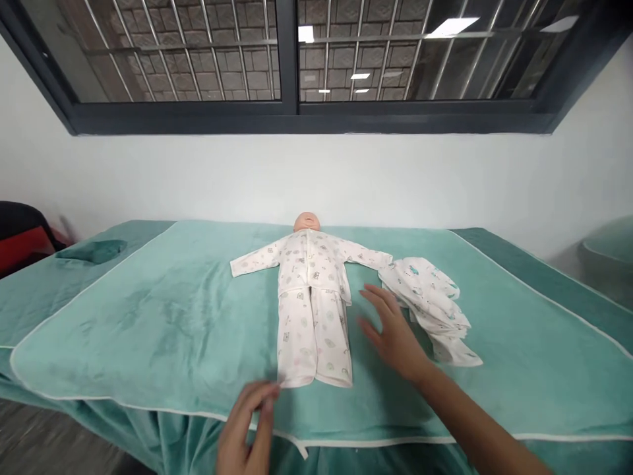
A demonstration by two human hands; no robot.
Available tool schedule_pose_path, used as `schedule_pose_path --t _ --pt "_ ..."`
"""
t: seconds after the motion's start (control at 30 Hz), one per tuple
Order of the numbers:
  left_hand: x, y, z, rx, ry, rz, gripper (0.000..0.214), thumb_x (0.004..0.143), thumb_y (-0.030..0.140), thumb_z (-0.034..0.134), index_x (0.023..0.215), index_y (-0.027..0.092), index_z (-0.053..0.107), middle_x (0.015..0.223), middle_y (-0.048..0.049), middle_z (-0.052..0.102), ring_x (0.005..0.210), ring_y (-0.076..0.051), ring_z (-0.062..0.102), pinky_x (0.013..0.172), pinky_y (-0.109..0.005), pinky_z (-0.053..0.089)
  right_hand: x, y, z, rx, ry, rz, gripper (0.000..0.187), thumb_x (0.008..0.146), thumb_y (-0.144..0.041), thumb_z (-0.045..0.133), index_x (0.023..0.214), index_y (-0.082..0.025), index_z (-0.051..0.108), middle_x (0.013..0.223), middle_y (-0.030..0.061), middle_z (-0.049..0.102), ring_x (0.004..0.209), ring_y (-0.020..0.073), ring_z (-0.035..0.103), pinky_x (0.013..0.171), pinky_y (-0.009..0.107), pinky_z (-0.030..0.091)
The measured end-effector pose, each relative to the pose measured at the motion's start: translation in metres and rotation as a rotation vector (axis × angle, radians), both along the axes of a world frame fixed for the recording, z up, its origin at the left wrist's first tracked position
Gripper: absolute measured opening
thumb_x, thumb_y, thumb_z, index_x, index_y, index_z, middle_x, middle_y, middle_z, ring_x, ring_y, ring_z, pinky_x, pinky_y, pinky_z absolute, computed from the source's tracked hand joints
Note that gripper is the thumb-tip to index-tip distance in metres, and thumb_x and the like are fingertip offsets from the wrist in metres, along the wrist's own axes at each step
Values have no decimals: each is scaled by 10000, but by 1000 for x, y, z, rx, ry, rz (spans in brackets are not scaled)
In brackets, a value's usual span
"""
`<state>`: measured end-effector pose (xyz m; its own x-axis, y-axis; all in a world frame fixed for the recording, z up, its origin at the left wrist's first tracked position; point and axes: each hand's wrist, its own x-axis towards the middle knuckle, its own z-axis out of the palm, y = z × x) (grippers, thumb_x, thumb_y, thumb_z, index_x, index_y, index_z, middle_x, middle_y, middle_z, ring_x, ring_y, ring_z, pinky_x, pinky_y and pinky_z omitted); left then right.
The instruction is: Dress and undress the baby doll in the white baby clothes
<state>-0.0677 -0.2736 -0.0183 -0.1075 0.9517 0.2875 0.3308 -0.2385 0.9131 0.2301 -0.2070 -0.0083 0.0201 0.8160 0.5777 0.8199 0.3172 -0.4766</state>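
A baby doll (310, 290) in white printed pyjamas lies on its back on a teal blanket (148, 316), arms spread, head toward the wall. My right hand (393, 333) hovers open, fingers spread, just right of the doll's legs and left of a folded pile of white printed baby clothes (430, 307). My left hand (247, 432) is at the near blanket edge, fingers loosely curled and pinching close to the hem of the doll's left trouser leg; whether it holds the cloth is unclear.
The blanket covers a table against a white wall under a dark-framed window (297, 66). A small teal pillow (91, 251) lies at the far left. A red and black chair (22, 237) stands at the left edge.
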Motion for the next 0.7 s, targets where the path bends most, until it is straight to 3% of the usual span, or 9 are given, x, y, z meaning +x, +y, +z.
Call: schedule_pose_path --t 0.1,0.2,0.3,0.4,0.5,0.6,0.7 --pt "22 70 49 172 96 -53 203 899 342 563 955 244 732 1040 -49 719 983 -210 675 872 -305 559 -23 64 21 -28 281 45 348 920 -340 500 1254 -251 537 1286 115 584 1169 252 587 947 426 524" --pt "55 159 83 190 84 -52 230 908 279 527 1046 231 704 1118 -43 704 1047 -200 650 908 -312 534 -37 145 52 -22 439 -26 256 894 -353 503 1112 -231 561 1122 85 643 930 216 635 814 377 521" --pt "89 251 97 194 65 -94 278 907 219 496 1103 195 693 1156 -60 690 1092 -201 632 942 -324 518 -46 214 66 -82 433 -71 213 867 -372 524 1011 -217 554 964 53 653 829 203 606 792 366 471" --pt "112 320 88 250 184 -174 344 897 144 453 1140 168 694 1196 -80 666 1149 -207 596 1036 -358 463 -49 248 58 -211 428 -48 244 836 -444 571 939 -224 559 927 30 643 843 203 589 803 361 435" --pt "119 352 68 275 344 -244 381 894 117 418 1105 194 725 1166 -71 665 1140 -224 577 1069 -407 428 -48 254 48 -296 515 -17 279 798 -470 615 954 -243 573 956 5 632 807 182 578 758 336 431" --pt "115 355 56 244 405 -200 399 909 132 404 1126 217 728 1171 -64 661 1137 -249 542 1058 -441 417 -48 252 50 -354 529 11 256 774 -433 633 950 -255 576 944 -5 619 763 170 562 709 321 427" --pt "111 349 56 180 382 -190 426 913 122 383 1173 213 708 1229 -57 645 1171 -254 509 1055 -438 414 -51 252 59 -384 468 6 240 795 -447 610 933 -255 571 945 2 623 754 174 554 701 328 416"
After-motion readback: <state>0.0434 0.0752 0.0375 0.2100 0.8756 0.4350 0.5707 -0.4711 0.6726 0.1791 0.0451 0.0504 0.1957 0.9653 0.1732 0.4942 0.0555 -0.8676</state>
